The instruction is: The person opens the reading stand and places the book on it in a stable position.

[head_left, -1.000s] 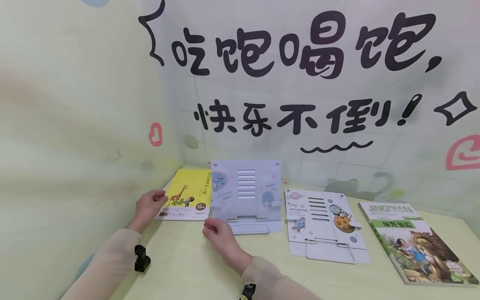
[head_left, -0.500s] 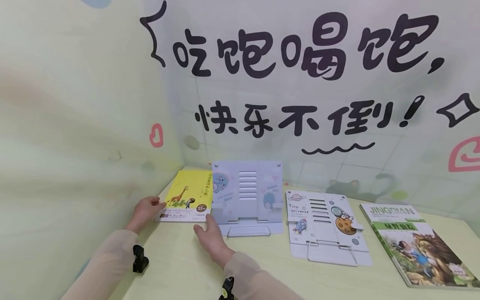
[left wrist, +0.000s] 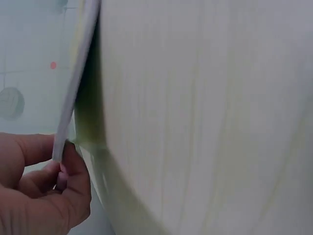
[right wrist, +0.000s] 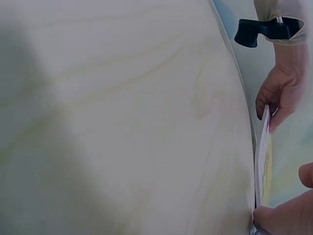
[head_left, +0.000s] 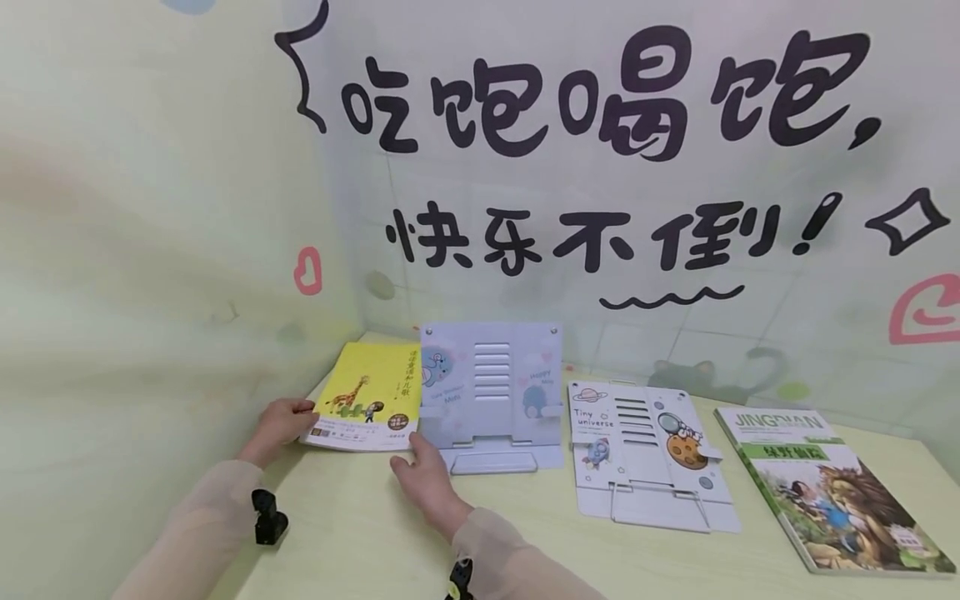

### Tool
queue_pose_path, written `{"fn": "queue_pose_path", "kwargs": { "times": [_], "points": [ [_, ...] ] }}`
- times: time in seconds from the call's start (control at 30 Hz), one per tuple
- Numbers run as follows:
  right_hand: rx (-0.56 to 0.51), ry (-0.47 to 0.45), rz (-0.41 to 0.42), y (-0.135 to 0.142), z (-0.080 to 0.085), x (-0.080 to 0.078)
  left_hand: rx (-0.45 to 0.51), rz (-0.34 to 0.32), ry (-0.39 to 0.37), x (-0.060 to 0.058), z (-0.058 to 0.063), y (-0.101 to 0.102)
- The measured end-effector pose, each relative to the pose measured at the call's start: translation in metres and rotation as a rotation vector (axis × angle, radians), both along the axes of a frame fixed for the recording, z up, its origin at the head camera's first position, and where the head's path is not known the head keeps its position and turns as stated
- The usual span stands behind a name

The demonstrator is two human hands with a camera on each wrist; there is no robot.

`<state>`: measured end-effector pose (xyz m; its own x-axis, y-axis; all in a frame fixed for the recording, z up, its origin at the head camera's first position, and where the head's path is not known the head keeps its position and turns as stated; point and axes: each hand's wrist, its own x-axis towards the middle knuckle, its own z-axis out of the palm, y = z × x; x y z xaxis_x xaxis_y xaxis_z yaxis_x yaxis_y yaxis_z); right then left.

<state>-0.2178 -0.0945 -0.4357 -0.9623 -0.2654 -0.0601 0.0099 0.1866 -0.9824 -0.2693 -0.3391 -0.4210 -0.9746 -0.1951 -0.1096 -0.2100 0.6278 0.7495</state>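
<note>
A yellow book [head_left: 375,379] with a giraffe cover lies at the left of the table, its near edge slightly lifted. My left hand [head_left: 277,429] pinches its near left corner between thumb and fingers. In the left wrist view, that hand [left wrist: 49,181] grips the thin book edge [left wrist: 73,98]. My right hand [head_left: 431,483] is at the near right corner, fingers touching it, thumb held apart. In the right wrist view, a fingertip of the right hand [right wrist: 288,213] meets the end of the book [right wrist: 262,161]; its other fingers are mostly hidden.
A lilac book stand [head_left: 491,383] stands right beside the yellow book. Further right are a white book stand [head_left: 645,442] with space pictures and a green-and-white book [head_left: 832,492] lying flat. Printed curtain walls [head_left: 187,250] close off the left and back of the table [head_left: 360,533].
The yellow book has shifted slightly left and toward me, its near edge rising. My left hand has come with it. The right hand has moved left from the stand to the book's corner.
</note>
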Motion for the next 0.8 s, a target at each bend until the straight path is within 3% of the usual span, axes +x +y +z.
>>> {"fn": "queue_pose_path", "kwargs": {
  "times": [0.17, 0.3, 0.63, 0.8],
  "points": [
    [0.038, 0.033, 0.003, 0.002, -0.003, 0.002, 0.25, -0.029, -0.05, 0.003, -0.005, -0.006],
    [0.06, 0.053, 0.012, 0.003, -0.005, 0.003, 0.376, -0.067, -0.066, 0.012, -0.004, -0.007],
    [0.069, 0.165, 0.025, 0.007, -0.008, -0.001, 0.663, -0.269, -0.016, 0.043, 0.003, -0.021],
    [0.01, 0.099, 0.039, 0.009, -0.004, 0.001, 0.786, -0.398, 0.01, 0.059, 0.008, -0.032]
  ]
}}
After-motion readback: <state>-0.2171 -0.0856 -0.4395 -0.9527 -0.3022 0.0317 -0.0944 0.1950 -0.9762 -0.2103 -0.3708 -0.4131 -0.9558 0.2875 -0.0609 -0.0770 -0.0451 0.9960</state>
